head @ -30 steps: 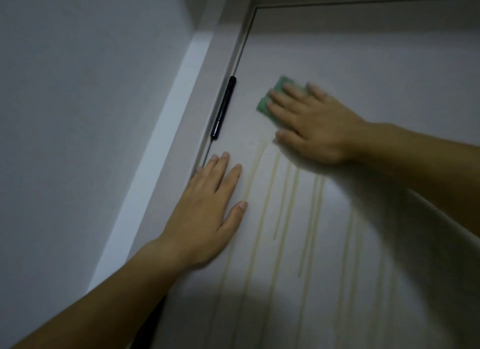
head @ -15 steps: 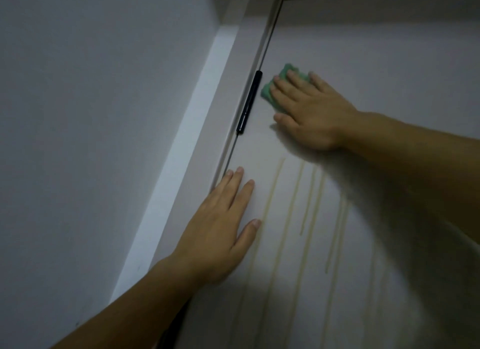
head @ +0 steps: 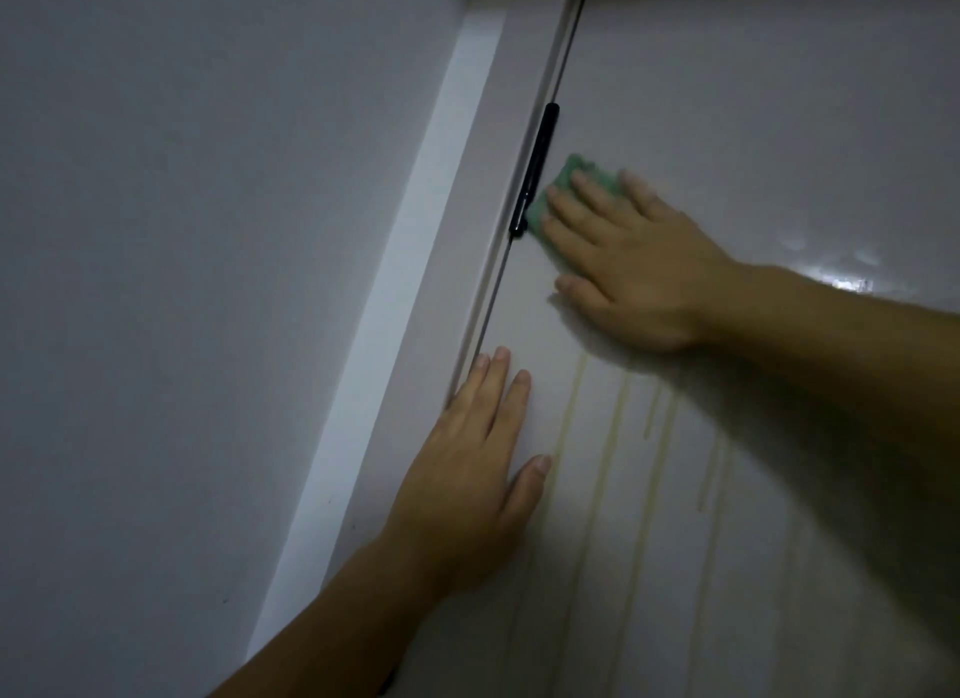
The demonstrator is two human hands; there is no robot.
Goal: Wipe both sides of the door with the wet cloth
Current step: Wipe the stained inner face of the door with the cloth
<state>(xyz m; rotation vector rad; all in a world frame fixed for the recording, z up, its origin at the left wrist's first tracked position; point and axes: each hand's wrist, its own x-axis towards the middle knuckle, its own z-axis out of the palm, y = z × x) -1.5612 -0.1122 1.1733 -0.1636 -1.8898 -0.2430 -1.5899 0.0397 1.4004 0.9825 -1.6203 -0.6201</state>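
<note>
A pale door [head: 753, 126] fills the right of the view, shut in its frame. My right hand [head: 628, 266] lies flat on it with straight fingers, pressing a green cloth [head: 569, 180] against the door right beside the black hinge [head: 535, 170]. Most of the cloth is hidden under the fingers. My left hand [head: 478, 469] rests flat and empty on the door lower down, fingertips near the gap by the frame. Yellowish drip streaks [head: 613, 463] run down the door below my right hand. A wet sheen [head: 841, 276] shows on the door at the right.
The door frame [head: 431, 292] runs diagonally from top centre to bottom left. A plain grey wall [head: 182, 282] takes up the left side.
My right hand slid the cloth left until it reached the hinge. My left hand stayed flat on the door. The camera view shifted, so the hinge now sits lower in the picture.
</note>
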